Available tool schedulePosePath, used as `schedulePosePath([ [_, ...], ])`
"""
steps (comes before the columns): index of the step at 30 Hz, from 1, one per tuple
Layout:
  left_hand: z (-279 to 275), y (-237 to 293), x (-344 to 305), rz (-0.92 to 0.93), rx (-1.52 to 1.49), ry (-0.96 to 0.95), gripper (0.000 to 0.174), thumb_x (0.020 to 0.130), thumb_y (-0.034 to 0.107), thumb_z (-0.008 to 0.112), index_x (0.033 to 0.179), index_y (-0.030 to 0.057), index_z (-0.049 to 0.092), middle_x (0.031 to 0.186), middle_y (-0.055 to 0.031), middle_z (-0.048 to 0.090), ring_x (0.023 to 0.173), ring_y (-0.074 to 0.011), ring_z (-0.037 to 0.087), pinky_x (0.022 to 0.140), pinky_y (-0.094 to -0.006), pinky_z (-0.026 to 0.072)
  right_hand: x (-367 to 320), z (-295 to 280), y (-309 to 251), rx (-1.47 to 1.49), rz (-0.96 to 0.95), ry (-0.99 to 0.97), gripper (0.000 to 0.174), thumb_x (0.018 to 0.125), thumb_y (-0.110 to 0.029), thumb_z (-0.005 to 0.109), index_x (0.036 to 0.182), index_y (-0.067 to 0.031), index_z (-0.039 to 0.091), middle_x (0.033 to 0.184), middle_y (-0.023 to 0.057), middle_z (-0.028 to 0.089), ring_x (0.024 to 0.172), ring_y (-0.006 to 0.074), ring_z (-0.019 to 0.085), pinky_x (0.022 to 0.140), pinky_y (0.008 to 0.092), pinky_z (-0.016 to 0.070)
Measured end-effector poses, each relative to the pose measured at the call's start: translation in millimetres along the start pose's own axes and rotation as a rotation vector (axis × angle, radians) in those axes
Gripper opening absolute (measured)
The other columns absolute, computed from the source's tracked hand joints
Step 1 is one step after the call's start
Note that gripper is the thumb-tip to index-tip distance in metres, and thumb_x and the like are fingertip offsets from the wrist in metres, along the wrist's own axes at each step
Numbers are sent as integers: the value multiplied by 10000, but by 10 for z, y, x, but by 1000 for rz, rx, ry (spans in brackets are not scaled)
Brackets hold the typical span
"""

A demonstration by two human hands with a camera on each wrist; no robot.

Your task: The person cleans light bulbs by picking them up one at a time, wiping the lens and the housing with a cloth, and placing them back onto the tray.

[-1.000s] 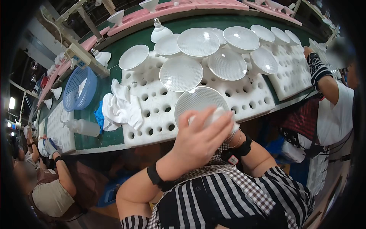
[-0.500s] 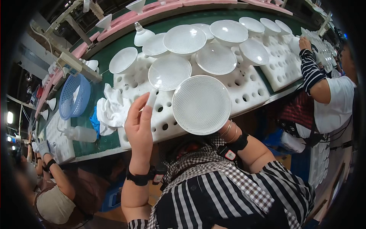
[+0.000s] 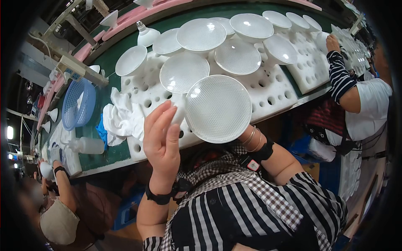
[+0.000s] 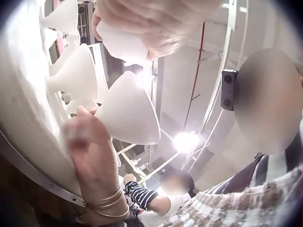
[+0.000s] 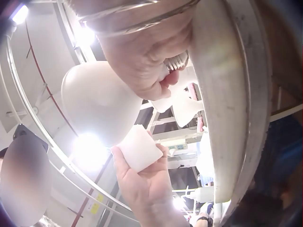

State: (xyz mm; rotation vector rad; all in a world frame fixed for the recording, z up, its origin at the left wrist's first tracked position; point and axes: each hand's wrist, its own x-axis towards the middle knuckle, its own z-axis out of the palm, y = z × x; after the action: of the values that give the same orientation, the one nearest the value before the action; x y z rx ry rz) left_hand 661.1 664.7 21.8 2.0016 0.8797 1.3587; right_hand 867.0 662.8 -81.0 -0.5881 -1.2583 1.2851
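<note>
My right hand (image 5: pixel 147 61) grips a white reflector lamp (image 3: pixel 218 108) by its metal screw base, its fingers curled round the threads. The lamp's round, textured lens faces up toward the head camera and hides most of that hand there. Close beside the lamp's left rim, my left hand (image 3: pixel 161 138) pinches a white squarish pad (image 5: pixel 139 149) between thumb and fingers. In the left wrist view the same pad (image 4: pixel 123 45) hangs from the fingers near the lamp's white shell (image 4: pixel 130 111).
A white foam block (image 3: pixel 278 88) with holes holds several similar lamps (image 3: pixel 184 72) beyond my hands. White cloths (image 3: pixel 121 115), a squeeze bottle (image 3: pixel 90 145) and a blue basket (image 3: pixel 78 104) lie to the left on the green bench. Other people work at both sides.
A second ago both hands were together, the pad over the lamp's lens. My left hand then moved off leftward with the pad, and now it is back close to the rim.
</note>
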Motion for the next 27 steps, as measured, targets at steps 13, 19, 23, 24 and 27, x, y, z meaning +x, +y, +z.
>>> schedulePosePath([
  [13, 82, -117, 207, 342, 418, -130, 307, 785, 164, 754, 1091, 148, 744, 1218, -26, 686, 1125, -313, 573, 920, -426, 421, -34, 166, -389, -787, -126, 190, 366, 811, -291, 754, 1113, -90, 699, 992, 127, 736, 910, 287, 719, 773, 383, 564],
  [19, 202, 403, 50, 519, 436, -362, 237, 805, 128, 721, 1039, 127, 753, 1176, -38, 700, 1125, -327, 580, 903, -437, 435, 24, 172, -281, -244, 172, 108, 302, 812, -263, 735, 1056, -88, 705, 962, 138, 732, 866, 302, 711, 729, 382, 546],
  [23, 267, 256, 380, 482, 410, -313, 150, 843, 126, 695, 984, 111, 745, 1138, -42, 704, 1087, -327, 583, 907, -431, 428, 71, 187, -170, -1030, -117, 125, 201, 789, -233, 741, 932, -98, 698, 868, 124, 721, 796, 323, 699, 677, 394, 536],
  [24, 257, 151, 427, 369, 369, -283, 148, 882, 125, 665, 1004, 95, 742, 1134, -57, 704, 1073, -321, 587, 918, -421, 432, 74, 235, -226, -903, -176, 160, 173, 772, -210, 743, 898, -104, 692, 832, 132, 709, 770, 344, 685, 660, 410, 534],
  [27, 233, 20, 425, 231, 258, -219, 157, 930, 137, 632, 1028, 71, 736, 1101, -75, 711, 1029, -303, 589, 912, -402, 442, 86, 266, -308, -1011, -68, 116, 156, 761, -190, 740, 882, -104, 690, 806, 147, 698, 747, 365, 672, 650, 430, 530],
])
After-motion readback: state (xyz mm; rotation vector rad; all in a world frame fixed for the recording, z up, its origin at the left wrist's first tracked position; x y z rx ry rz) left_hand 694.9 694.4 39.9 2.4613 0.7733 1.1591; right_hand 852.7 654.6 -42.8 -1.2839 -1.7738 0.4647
